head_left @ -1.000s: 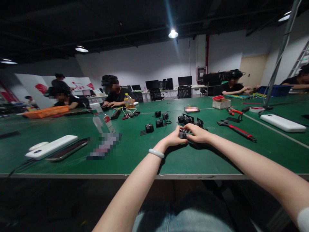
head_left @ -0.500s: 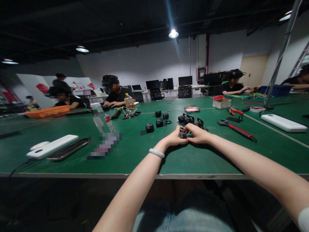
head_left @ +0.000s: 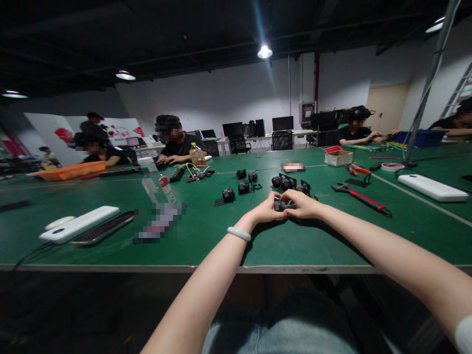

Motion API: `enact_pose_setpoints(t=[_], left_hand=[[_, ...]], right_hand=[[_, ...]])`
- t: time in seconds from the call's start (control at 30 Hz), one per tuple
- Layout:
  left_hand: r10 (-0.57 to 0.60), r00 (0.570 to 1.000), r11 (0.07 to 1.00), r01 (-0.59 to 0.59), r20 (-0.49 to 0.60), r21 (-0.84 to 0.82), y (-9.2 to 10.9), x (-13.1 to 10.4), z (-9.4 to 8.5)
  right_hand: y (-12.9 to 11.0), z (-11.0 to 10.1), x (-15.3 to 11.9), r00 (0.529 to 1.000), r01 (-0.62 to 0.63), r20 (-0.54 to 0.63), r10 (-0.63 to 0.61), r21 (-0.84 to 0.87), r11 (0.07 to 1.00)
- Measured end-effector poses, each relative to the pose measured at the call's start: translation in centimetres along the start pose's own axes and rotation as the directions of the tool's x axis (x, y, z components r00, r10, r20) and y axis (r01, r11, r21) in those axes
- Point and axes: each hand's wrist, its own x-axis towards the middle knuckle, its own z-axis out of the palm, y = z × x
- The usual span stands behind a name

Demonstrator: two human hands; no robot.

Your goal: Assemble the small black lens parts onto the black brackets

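Observation:
A small black device (head_left: 280,206), whose exact kind I cannot make out, is held between both hands just above or on the green table (head_left: 206,236). My left hand (head_left: 267,208) grips it from the left, fingers curled, a pale bangle on the wrist. From the right, my right hand (head_left: 301,204) pinches the same piece. Right behind the hands is a group of similar black devices (head_left: 284,183), partly covered by my fingers. Several more lie to the left, among them one black device (head_left: 228,195) on a flat slotted base.
Pliers with red-black handles (head_left: 363,199) lie to the right, near a white power bank (head_left: 432,188) and a small box (head_left: 338,158). On the left are another white power bank (head_left: 81,223), a phone (head_left: 105,227) and a clear bottle (head_left: 149,179). Co-workers sit across the table.
Both hands stay in nearly the same place around the black device, with only a slight shift of the fingers. The things on the table have not moved.

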Motion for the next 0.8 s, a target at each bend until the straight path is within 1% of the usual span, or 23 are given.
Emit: enact_pose_setpoints(t=[0.2, 0.6, 0.8], left_hand=[[0.011, 1.000, 1.000, -0.011, 0.004, -0.001, -0.23, 0.06, 0.03], [-0.013, 1.000, 1.000, 0.013, 0.006, 0.006, 0.15, 0.01, 0.00], [-0.012, 1.000, 1.000, 0.012, 0.013, 0.019, 0.16, -0.05, -0.05]], right_hand=[[0.07, 0.02, -0.07, 1.000, -0.006, 0.005, 0.006, -0.011, 1.000], [0.39, 0.15, -0.11, 0.999, -0.049, 0.021, 0.050, -0.009, 0.999], [0.42, 0.17, -0.10, 0.998, -0.047, 0.042, 0.047, -0.007, 0.999]])
